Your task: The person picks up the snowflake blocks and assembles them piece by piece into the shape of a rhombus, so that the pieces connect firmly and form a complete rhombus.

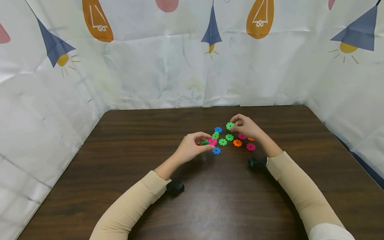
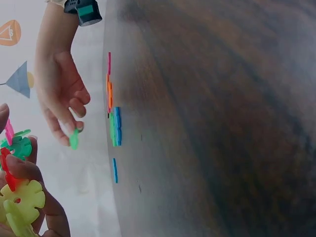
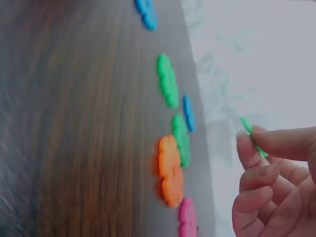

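My left hand (image 1: 192, 146) holds a cluster of joined notched plastic discs above the table. In the left wrist view the cluster includes a yellow disc (image 2: 33, 196), a red disc (image 2: 9, 172), a dark green disc (image 2: 20, 147) and a pink disc (image 2: 9, 131); the palm side is partly cut off. To the right and farther back, my right hand (image 1: 246, 127) pinches a single light green disc (image 1: 230, 126) between thumb and fingertips. That disc is seen edge-on in the right wrist view, raised off the table and apart from the cluster.
Loose discs lie between and below the hands: a far blue disc (image 1: 218, 129), a near blue disc (image 1: 216, 151), a green disc (image 1: 223, 142), an orange disc (image 1: 237, 143) and a pink disc (image 1: 250, 146). The brown table (image 1: 210, 206) ends at a printed curtain (image 1: 168, 73).
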`<state>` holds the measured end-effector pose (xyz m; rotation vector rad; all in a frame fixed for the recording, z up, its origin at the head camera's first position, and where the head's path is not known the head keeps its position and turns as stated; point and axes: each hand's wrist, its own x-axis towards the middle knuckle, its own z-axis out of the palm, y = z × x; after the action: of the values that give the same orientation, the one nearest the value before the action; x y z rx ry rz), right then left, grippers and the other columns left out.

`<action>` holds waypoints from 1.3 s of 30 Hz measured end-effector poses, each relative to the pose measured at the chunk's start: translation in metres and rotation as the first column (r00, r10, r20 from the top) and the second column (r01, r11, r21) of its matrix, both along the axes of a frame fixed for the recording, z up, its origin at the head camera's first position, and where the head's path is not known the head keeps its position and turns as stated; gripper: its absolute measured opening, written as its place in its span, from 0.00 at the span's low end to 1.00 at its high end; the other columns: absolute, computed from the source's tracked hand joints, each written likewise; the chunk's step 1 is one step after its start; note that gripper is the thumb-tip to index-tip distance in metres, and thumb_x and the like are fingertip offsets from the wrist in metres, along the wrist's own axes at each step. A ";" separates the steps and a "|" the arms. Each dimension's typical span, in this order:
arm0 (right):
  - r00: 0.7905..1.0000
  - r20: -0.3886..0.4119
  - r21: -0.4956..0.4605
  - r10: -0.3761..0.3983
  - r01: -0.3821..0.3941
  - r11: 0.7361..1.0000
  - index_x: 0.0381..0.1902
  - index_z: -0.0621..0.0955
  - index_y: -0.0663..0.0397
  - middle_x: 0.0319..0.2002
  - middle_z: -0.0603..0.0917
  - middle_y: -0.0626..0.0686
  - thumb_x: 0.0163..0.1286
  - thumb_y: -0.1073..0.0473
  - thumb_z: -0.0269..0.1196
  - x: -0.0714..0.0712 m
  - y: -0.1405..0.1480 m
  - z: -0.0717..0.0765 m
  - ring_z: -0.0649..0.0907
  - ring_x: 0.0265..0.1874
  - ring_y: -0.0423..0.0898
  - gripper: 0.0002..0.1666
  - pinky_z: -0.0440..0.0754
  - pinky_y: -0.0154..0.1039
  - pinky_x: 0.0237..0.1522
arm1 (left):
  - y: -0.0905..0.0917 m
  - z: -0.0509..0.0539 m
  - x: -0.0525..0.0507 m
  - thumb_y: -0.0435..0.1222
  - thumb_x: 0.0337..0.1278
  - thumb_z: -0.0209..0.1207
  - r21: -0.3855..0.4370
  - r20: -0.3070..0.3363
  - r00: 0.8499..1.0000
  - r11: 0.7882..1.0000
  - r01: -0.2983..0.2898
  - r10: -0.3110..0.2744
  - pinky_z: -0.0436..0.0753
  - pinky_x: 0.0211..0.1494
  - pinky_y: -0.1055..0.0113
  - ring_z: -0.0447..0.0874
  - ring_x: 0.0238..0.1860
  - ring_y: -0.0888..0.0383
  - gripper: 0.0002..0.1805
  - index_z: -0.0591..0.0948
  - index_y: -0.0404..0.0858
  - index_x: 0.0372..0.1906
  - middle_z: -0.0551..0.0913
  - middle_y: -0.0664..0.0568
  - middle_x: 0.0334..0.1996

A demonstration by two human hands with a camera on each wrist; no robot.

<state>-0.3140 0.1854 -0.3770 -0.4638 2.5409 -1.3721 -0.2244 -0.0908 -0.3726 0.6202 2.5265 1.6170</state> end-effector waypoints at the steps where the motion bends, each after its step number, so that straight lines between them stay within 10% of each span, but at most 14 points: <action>1: 1.000 -0.002 -0.017 0.003 -0.003 1.000 0.62 0.72 0.66 0.37 0.85 0.60 0.76 0.64 0.62 0.002 -0.001 0.002 0.78 0.33 0.55 0.21 0.74 0.45 0.38 | 0.000 0.000 0.000 0.42 0.58 0.73 -0.004 -0.002 1.000 1.000 -0.004 0.004 0.81 0.42 0.62 0.83 0.39 0.55 0.19 0.86 0.40 0.53 0.88 0.53 0.44; 20: 0.996 -0.065 -0.138 0.058 -0.067 0.988 0.66 0.79 0.59 0.39 0.82 0.68 0.76 0.58 0.65 0.038 -0.022 0.024 0.72 0.24 0.58 0.24 0.75 0.41 0.27 | 0.003 0.001 0.002 0.41 0.58 0.74 -0.029 -0.012 0.996 0.996 -0.088 0.087 0.82 0.44 0.59 0.84 0.42 0.54 0.18 0.87 0.41 0.52 0.87 0.51 0.47; 29: 0.997 -0.046 -0.144 0.066 -0.072 0.987 0.66 0.80 0.58 0.33 0.82 0.56 0.75 0.58 0.65 0.044 -0.029 0.029 0.71 0.22 0.48 0.24 0.73 0.38 0.27 | 0.003 0.000 0.003 0.42 0.58 0.73 -0.048 -0.009 0.997 0.995 -0.083 0.082 0.81 0.40 0.61 0.83 0.39 0.54 0.18 0.87 0.41 0.52 0.88 0.52 0.45; 39: 0.994 -0.019 -0.160 0.106 -0.108 0.981 0.66 0.80 0.59 0.37 0.82 0.68 0.75 0.58 0.65 0.047 -0.033 0.026 0.74 0.28 0.60 0.24 0.77 0.41 0.28 | 0.003 -0.001 0.003 0.42 0.58 0.73 -0.046 -0.018 0.997 0.997 -0.069 0.069 0.82 0.39 0.62 0.84 0.39 0.55 0.19 0.87 0.41 0.52 0.88 0.52 0.44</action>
<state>-0.2669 0.1527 -0.3506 -0.6281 2.3851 -1.5447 -0.2212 -0.0878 -0.3737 0.5498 2.6168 1.5760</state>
